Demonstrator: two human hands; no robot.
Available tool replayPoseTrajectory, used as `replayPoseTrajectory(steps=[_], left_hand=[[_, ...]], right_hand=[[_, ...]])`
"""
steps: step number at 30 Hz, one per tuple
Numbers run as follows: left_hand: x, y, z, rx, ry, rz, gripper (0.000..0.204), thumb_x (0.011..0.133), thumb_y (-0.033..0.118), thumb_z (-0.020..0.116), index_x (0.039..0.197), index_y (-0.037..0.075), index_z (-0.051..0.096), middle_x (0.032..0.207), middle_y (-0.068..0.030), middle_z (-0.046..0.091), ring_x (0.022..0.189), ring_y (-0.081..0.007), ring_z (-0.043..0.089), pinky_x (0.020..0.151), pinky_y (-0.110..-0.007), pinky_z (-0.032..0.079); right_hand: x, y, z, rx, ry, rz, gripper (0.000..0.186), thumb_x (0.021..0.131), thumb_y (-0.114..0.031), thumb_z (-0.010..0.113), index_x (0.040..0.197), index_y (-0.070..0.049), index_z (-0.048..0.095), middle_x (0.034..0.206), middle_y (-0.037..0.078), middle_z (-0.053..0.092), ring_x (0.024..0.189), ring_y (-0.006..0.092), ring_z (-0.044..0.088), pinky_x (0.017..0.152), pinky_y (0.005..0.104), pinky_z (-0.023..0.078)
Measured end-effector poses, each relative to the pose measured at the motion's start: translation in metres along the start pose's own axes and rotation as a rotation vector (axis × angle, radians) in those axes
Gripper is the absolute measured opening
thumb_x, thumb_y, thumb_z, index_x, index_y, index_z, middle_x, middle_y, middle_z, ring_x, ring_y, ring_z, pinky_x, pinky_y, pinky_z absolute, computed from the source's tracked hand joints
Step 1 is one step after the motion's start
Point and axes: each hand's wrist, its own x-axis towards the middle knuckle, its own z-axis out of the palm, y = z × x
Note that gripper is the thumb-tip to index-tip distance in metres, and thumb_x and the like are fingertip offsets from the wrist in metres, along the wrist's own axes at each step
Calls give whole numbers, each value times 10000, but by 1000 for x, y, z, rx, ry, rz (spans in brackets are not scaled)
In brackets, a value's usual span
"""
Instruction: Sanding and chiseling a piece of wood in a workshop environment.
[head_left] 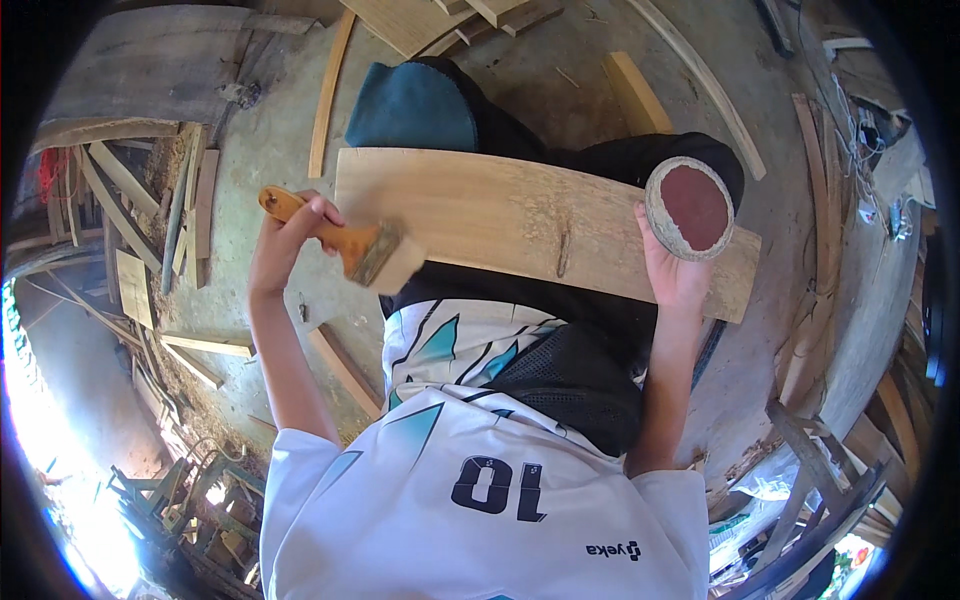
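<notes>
My left hand (290, 235) is closed around the wooden handle of a wide flat paintbrush (345, 238). Its pale bristles point to the lower right, over the left part of a long light wooden board (480, 205); whether they touch the board I cannot tell. The board lies across my lap, with a rough-grained patch and a dark crack right of its middle. In my right hand (675, 275) is a round container (690, 210) with a crusted pale rim and a reddish-brown inside, held over the board's right part. Fingers behind the container are mostly hidden.
Teal cloth (410, 108) covers my left knee. Loose wooden strips (332, 95) lie on the concrete floor (270, 200). Scrap wood (125, 190) is piled at the left, and flat boards (400, 22) lie at the far edge. Cables (868, 150) hang at the right.
</notes>
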Motion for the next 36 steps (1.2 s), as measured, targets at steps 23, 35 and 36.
replayPoseTrajectory(steps=[23,35,36], left_hand=[[-4,-20,-18,-177,473,189,315,1032,308,559,929,19,630,844,-76,650,713,-133,629,595,-283,506],[-12,-26,-44,-138,246,107,349,1029,341,575,924,14,638,807,-75,661,573,-133,608,558,-240,490],[-9,-28,-46,-179,350,163,345,1030,337,572,929,14,636,816,-78,662,586,-135,613,556,-244,492]], right_hand=[[0,-2,4,-92,-87,14,426,1015,-328,554,1368,-91,539,1414,83,556,1319,276,519,1168,548,355],[3,-5,-1,-43,-184,10,382,1013,-294,563,1336,-89,556,1381,86,574,1286,294,538,1155,546,367],[4,-4,-1,-23,-180,17,382,1012,-294,565,1334,-89,558,1378,87,576,1284,296,540,1153,546,370]])
